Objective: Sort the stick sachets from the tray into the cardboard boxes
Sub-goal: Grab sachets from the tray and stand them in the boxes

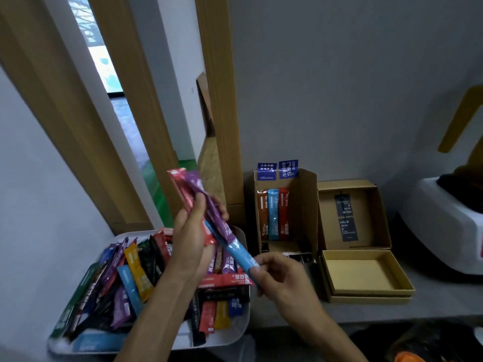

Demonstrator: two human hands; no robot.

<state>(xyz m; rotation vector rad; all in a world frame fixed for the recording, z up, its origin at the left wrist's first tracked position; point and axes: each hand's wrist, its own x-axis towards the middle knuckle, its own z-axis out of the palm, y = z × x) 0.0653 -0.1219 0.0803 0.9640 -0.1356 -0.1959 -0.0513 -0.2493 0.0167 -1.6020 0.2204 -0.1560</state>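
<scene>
R hand (283, 276) pinches the low end of the blue sachet (239, 253), long axis running up-left toward the L hand (190, 236) — which grips a purple sachet (209, 205) and red sachet (180, 190) above the tray (235, 334). The tall box (307, 205) lies up-right of the R hand — prob. the nearer hand for the drop.

A plain indoor room, likely an office corner: grey painted wall (339, 74), wooden door frame (219, 100), grey tabletop (431, 296) set against it.
</scene>
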